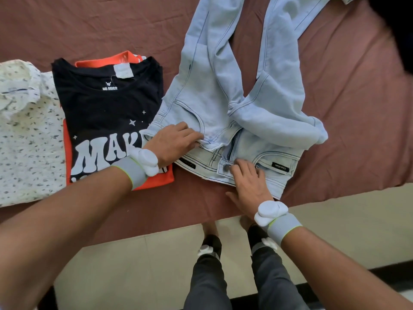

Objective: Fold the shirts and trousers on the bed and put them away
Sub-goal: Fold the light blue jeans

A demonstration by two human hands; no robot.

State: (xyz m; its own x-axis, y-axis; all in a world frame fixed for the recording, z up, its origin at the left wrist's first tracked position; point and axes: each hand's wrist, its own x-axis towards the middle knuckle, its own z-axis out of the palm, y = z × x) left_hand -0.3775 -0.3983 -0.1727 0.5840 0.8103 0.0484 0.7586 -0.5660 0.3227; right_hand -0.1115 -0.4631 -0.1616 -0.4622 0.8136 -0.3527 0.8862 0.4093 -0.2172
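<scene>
A: Surface?

B: Bed (93, 25) with a rust-brown sheet, creased, fills the upper frame. Near edge runs diagonally across the middle. Below it, pale tiled floor (138, 265) with a dark strip low right.

A: Left to right on the bed?

B: Far left: white printed shirt (26, 135), folded, collar up top. Just beside it, touching: black T-shirt (107, 108) with white lettering, folded, stacked on an orange shirt (161, 179) that shows at the top and bottom edges. Then light-blue jeans (212, 86), front side up, waistband at the near edge, legs running away to the top of frame. The right leg is bunched and folded across near the hip. Fly is unzipped.

A: Hands?

B: Left hand (172, 142) pinches the jeans' left fly flap at the waistband, fingers curled on the fabric. Right hand (248, 182) is at the button on the right side of the waistband, fingertips curled on the denim there. Whether it truly grips the button, cannot tell. Both wrists carry grey bands with white pods.

A: Anything else?

B: Person's legs in dark grey trousers (272, 280) on the floor, bottom centre. Dark blurred shape top right corner, unidentifiable.
</scene>
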